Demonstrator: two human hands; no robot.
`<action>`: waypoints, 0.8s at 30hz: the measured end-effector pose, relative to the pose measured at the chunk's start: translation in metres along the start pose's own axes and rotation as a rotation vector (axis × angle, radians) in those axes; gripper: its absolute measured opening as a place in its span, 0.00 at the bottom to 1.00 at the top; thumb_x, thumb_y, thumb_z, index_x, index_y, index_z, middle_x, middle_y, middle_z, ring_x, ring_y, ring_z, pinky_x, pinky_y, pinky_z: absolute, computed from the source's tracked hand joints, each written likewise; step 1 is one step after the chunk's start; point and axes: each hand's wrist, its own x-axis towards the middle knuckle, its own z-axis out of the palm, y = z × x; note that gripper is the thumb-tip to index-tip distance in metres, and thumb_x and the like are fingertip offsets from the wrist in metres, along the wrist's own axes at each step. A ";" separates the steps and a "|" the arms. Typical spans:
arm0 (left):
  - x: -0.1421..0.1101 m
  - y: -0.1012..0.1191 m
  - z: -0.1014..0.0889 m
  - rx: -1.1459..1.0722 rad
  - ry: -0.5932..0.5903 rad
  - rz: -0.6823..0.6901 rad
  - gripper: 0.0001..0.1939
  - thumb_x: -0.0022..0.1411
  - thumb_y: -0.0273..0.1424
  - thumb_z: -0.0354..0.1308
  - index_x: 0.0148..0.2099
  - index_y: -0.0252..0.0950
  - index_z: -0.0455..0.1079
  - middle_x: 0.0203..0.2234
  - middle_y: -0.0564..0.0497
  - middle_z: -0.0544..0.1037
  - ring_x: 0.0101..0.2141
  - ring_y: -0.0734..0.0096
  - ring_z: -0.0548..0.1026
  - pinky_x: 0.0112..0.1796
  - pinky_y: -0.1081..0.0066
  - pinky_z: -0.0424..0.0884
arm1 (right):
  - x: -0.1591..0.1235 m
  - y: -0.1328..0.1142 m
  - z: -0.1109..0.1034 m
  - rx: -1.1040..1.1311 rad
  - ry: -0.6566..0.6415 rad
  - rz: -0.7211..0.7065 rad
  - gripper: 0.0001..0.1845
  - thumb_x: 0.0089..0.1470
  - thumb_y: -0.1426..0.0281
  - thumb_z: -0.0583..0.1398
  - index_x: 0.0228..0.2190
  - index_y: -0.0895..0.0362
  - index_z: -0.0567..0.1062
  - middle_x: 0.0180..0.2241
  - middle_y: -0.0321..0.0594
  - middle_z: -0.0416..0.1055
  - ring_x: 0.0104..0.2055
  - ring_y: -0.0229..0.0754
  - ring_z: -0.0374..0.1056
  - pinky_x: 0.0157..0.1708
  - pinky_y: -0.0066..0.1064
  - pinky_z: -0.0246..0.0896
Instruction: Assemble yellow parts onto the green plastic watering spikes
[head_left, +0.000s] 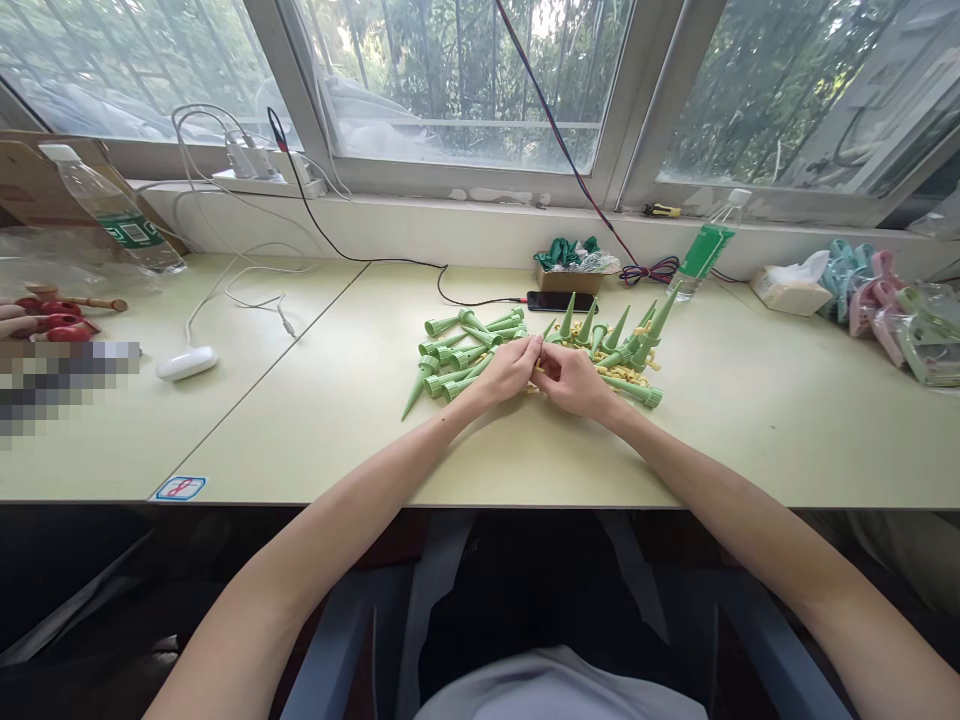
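Observation:
My left hand (512, 368) and my right hand (574, 380) meet just above the table, fingertips pinched together. A small yellow plastic piece (538, 369) shows between them, mostly covered by the fingers. Whether my left fingers grip the same piece or another part is hidden. Beside my left hand lies a group of green plastic watering spikes (457, 355), mostly on their sides. More green watering spikes (616, 335) are heaped behind and right of my right hand, several pointing upward. Small yellow plastic pieces (626, 376) are scattered among that heap.
Behind the spikes are a black phone (562, 302) on a cable and a small box (568, 281). Water bottles (705, 250) stand at the back right and back left. A tissue box (787, 288), bagged items (885, 300) and a white device (187, 364) are farther out.

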 end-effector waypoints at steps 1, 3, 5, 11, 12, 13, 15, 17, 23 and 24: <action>0.000 0.000 0.000 -0.002 -0.001 -0.001 0.22 0.74 0.42 0.40 0.29 0.37 0.62 0.23 0.51 0.70 0.30 0.68 0.71 0.35 0.69 0.67 | 0.000 0.000 0.000 0.000 0.000 0.001 0.07 0.53 0.68 0.59 0.26 0.55 0.65 0.22 0.33 0.65 0.24 0.36 0.58 0.26 0.30 0.53; 0.000 0.000 0.000 -0.004 0.001 -0.003 0.23 0.74 0.43 0.41 0.29 0.37 0.62 0.22 0.51 0.70 0.29 0.68 0.71 0.34 0.69 0.67 | 0.000 0.000 0.000 -0.001 -0.001 0.001 0.08 0.53 0.67 0.59 0.26 0.55 0.65 0.22 0.33 0.65 0.24 0.36 0.58 0.27 0.30 0.53; 0.000 0.000 0.000 -0.002 0.005 -0.005 0.23 0.74 0.43 0.41 0.29 0.38 0.62 0.22 0.51 0.70 0.29 0.68 0.71 0.34 0.69 0.68 | 0.000 -0.001 0.000 -0.002 -0.003 0.003 0.08 0.54 0.67 0.59 0.26 0.54 0.65 0.22 0.33 0.66 0.24 0.36 0.58 0.27 0.30 0.53; -0.002 0.002 0.000 -0.013 0.004 -0.011 0.23 0.74 0.43 0.41 0.29 0.38 0.61 0.22 0.51 0.69 0.29 0.69 0.71 0.33 0.70 0.67 | 0.000 -0.002 0.000 0.009 0.001 -0.001 0.09 0.53 0.67 0.59 0.26 0.54 0.64 0.22 0.33 0.65 0.24 0.36 0.59 0.27 0.30 0.53; -0.002 0.003 0.000 -0.017 0.004 -0.009 0.22 0.74 0.43 0.41 0.29 0.38 0.61 0.22 0.52 0.69 0.29 0.69 0.70 0.33 0.70 0.67 | 0.000 -0.002 0.000 0.010 0.003 -0.003 0.09 0.54 0.67 0.59 0.25 0.54 0.64 0.22 0.33 0.65 0.24 0.36 0.58 0.27 0.30 0.53; -0.002 0.003 0.000 -0.020 0.005 -0.008 0.22 0.74 0.43 0.41 0.29 0.38 0.61 0.22 0.52 0.70 0.29 0.69 0.70 0.33 0.70 0.67 | 0.000 -0.002 0.000 0.012 0.007 -0.005 0.09 0.54 0.67 0.59 0.25 0.54 0.64 0.21 0.33 0.65 0.24 0.36 0.58 0.27 0.30 0.53; -0.002 0.002 0.000 -0.024 0.012 -0.008 0.22 0.74 0.43 0.41 0.29 0.38 0.60 0.23 0.52 0.70 0.29 0.70 0.70 0.33 0.70 0.68 | 0.000 -0.003 0.000 0.019 0.012 -0.009 0.09 0.54 0.67 0.59 0.25 0.54 0.64 0.21 0.33 0.65 0.24 0.36 0.57 0.27 0.30 0.52; -0.002 0.001 0.001 -0.025 0.025 -0.007 0.22 0.74 0.43 0.42 0.29 0.38 0.59 0.23 0.52 0.70 0.29 0.70 0.70 0.34 0.70 0.68 | 0.000 -0.003 0.000 0.028 0.015 -0.014 0.09 0.55 0.67 0.59 0.26 0.54 0.65 0.21 0.33 0.65 0.24 0.36 0.57 0.27 0.30 0.52; 0.000 -0.001 0.002 -0.027 0.040 -0.004 0.23 0.73 0.45 0.41 0.29 0.38 0.59 0.24 0.52 0.69 0.28 0.70 0.70 0.31 0.70 0.68 | 0.000 -0.002 0.000 0.037 0.022 -0.017 0.08 0.56 0.66 0.58 0.27 0.55 0.67 0.21 0.34 0.66 0.24 0.37 0.57 0.27 0.30 0.53; 0.000 -0.001 0.002 -0.025 0.038 -0.006 0.23 0.73 0.45 0.41 0.29 0.37 0.59 0.24 0.51 0.69 0.28 0.70 0.70 0.31 0.70 0.68 | 0.000 -0.003 0.000 0.039 0.026 -0.019 0.08 0.56 0.66 0.57 0.26 0.55 0.67 0.21 0.34 0.66 0.24 0.37 0.58 0.27 0.30 0.53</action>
